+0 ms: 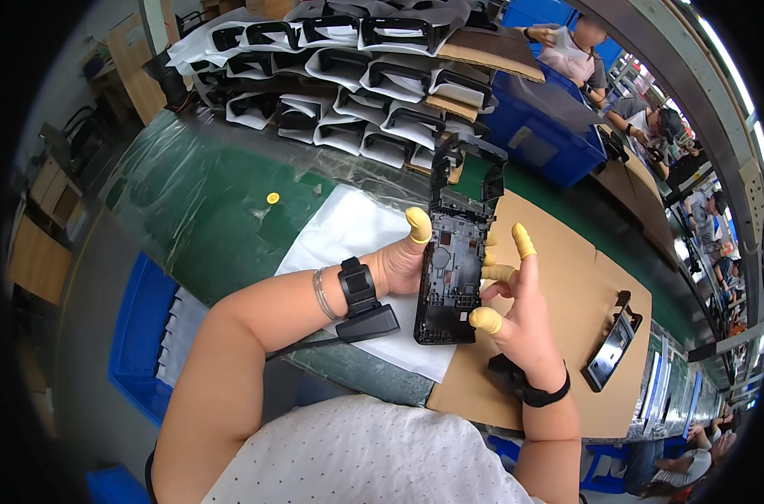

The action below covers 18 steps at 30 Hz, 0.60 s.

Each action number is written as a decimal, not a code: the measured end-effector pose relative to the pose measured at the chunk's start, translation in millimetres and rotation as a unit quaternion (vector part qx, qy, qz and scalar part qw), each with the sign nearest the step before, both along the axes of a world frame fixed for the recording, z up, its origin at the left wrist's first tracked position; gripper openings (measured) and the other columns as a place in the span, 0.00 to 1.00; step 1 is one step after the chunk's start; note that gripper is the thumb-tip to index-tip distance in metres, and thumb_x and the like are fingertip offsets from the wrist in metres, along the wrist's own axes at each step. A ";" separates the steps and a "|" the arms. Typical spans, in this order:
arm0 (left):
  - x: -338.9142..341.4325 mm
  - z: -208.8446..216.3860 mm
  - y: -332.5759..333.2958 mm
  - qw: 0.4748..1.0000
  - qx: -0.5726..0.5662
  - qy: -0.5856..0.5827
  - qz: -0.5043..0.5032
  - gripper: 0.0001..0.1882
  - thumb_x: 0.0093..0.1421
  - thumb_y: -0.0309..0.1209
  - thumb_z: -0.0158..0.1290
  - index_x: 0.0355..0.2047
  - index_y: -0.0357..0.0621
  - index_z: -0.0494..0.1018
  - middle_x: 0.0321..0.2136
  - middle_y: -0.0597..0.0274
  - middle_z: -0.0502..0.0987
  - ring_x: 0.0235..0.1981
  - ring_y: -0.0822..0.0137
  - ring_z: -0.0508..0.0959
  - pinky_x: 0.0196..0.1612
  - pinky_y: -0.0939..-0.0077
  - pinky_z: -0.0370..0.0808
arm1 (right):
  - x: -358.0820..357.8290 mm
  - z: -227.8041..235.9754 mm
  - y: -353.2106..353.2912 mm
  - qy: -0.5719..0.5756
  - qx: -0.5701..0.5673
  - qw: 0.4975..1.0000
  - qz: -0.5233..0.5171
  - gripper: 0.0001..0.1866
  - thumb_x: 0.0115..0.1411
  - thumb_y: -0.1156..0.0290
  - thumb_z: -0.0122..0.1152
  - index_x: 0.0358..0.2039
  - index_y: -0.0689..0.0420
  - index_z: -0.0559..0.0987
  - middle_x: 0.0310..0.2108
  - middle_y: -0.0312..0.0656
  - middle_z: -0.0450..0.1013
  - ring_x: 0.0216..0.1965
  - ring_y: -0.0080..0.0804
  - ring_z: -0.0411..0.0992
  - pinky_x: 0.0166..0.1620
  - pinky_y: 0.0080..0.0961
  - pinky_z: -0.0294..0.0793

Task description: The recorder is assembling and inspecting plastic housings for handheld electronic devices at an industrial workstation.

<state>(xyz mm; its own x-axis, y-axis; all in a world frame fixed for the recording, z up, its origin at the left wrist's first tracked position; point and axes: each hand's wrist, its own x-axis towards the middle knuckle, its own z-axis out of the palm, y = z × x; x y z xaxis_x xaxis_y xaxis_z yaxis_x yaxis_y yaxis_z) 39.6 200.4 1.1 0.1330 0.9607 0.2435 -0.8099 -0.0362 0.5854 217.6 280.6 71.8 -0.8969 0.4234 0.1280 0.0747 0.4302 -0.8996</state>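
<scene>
A long black plastic housing point(451, 269), its inner side facing up with ribs and small openings, stands nearly upright over the table. It has an open frame at its far end. My left hand point(401, 266) grips its left edge, thumb in front and the other fingers mostly hidden behind. On the right edge, the thumb and a bent finger of my right hand point(521, 315) close against the housing, while the index finger points up, off it. Yellow finger cots cover the visible fingertips. Below the left wrist lies a dark rectangular piece point(369, 324).
White foam sheet point(331, 235) and brown cardboard point(567, 277) cover parts of the green table point(205, 181). A black framed part point(611, 349) lies at right, a yellow finger cot point(273, 198) at left. Stacked wrapped black housings point(340, 71) and a blue crate point(542, 126) stand behind.
</scene>
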 end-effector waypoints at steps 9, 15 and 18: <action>-5.1 0.8 0.4 1.000 -0.012 -0.028 -0.006 0.63 0.29 0.78 0.46 0.59 0.43 0.61 0.51 0.52 0.73 0.56 0.51 0.70 0.59 0.53 0.67 | -4.8 -8.7 2.4 0.094 -0.006 0.995 -0.023 0.58 0.42 0.42 0.71 0.65 0.62 0.53 0.38 0.44 0.75 0.34 0.28 0.74 0.40 0.23 0.73; -2.1 8.6 -6.0 0.996 -0.056 0.032 0.069 0.64 0.29 0.79 0.45 0.59 0.41 0.62 0.47 0.51 0.75 0.48 0.61 0.77 0.49 0.67 0.77 | -3.2 0.2 10.8 0.087 0.120 0.983 -0.109 0.33 0.50 0.51 0.70 0.47 0.64 0.74 0.21 0.38 0.76 0.26 0.24 0.73 0.34 0.20 0.71; -4.9 8.0 -9.5 0.996 -0.040 0.075 0.027 0.65 0.29 0.78 0.46 0.58 0.38 0.63 0.46 0.51 0.75 0.46 0.63 0.78 0.49 0.67 0.77 | 0.4 1.5 13.8 0.069 0.141 0.979 -0.128 0.28 0.52 0.52 0.68 0.42 0.64 0.76 0.19 0.38 0.75 0.25 0.23 0.72 0.32 0.20 0.69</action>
<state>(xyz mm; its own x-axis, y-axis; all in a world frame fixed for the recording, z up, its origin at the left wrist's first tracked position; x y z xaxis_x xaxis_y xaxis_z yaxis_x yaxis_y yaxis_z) 34.7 191.0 9.1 0.1089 0.9831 0.1469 -0.7110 -0.0263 0.7027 218.0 294.4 73.3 -0.7311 0.5633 0.3850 0.0984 0.6453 -0.7575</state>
